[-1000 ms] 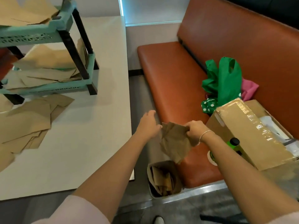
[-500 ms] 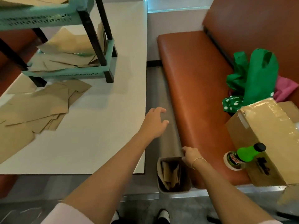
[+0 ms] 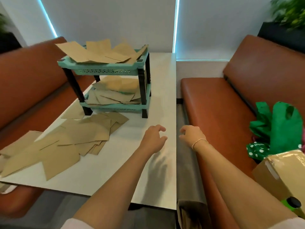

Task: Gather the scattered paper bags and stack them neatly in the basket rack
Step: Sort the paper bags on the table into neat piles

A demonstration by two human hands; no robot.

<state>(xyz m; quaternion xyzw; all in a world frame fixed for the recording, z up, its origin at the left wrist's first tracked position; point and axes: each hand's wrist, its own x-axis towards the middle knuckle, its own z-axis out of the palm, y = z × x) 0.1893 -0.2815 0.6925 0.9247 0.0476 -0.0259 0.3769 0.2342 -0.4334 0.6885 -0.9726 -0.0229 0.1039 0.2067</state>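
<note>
A teal two-tier basket rack (image 3: pixel 105 70) with black legs stands on the white table (image 3: pixel 153 100). Brown paper bags lie untidily on its top tier (image 3: pixel 99 52) and its lower tier (image 3: pixel 113 95). Several more flat paper bags (image 3: pixel 66 139) are scattered on the table in front of the rack, towards the left. My left hand (image 3: pixel 153 138) hovers over the table's right part, fingers loosely curled, holding nothing. My right hand (image 3: pixel 191 135) hangs beside the table's right edge, over the gap to the bench, also empty.
Orange benches flank the table at left (image 3: pixel 28 83) and right (image 3: pixel 219 103). On the right bench lie green cloth bags (image 3: pixel 283 128) and a taped cardboard box (image 3: pixel 283 171) with a green bottle (image 3: pixel 292 204). A bin with paper bags (image 3: pixel 191 212) stands below the table's corner.
My right hand held a crumpled paper bag a second ago and dropped it into the floor bin. Both hands have since risen to table height, and my view has lifted towards the rack.
</note>
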